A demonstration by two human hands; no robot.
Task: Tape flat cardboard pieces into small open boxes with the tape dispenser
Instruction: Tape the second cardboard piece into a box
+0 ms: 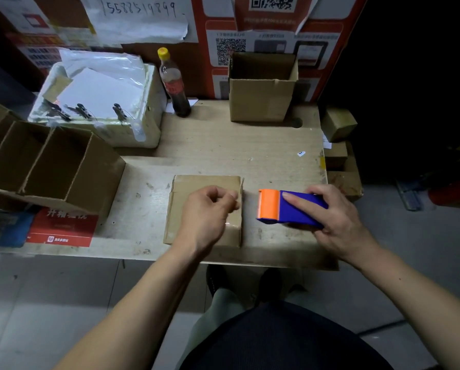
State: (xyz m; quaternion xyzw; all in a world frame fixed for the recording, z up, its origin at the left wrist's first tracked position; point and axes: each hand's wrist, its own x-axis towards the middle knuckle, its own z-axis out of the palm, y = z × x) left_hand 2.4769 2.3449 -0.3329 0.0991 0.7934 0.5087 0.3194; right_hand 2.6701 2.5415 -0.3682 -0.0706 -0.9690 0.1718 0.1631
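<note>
A small cardboard box (205, 209) is pressed onto the counter (223, 145) by the left hand (206, 214), its fingers curled. At its 3 o'clock, a blue-and-orange tape dispenser (287, 208) is gripped by the right hand (330, 212). Open boxes (44, 161) are seen at 9 o'clock.

Rear of tape dispenser (290, 208) under right hand (335, 222); wall notices' (269, 44) print blurred

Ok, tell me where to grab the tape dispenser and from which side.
Grip the blue body of the tape dispenser, coming from its right and above, as the right hand does now. It lies on the table with its orange end pointing left towards the cardboard box, so that end should probably stay free for taping.
</note>
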